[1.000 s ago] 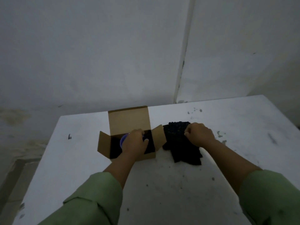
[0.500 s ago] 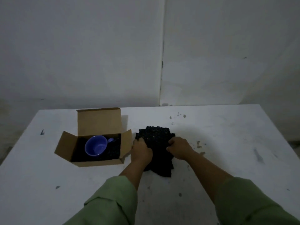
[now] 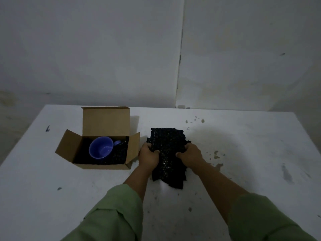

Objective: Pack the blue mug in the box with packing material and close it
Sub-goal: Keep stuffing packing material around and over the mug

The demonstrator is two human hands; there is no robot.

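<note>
The box (image 3: 106,122) is showing plain matt brown cardboard. The mug (image 3: 101,150) is gleaming like glazed blue ceramic. The black packing sheet (image 3: 167,141) is looking bumpy and rough, and the white table (image 3: 243,136) is looking matt and stained.

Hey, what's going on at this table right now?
A person in green sleeves is packing a blue ceramic mug. It already sits in the open brown cardboard box on dark padding. Both hands, left hand and right hand, grip a black bubble-textured packing sheet on the white table beside the box.
</note>
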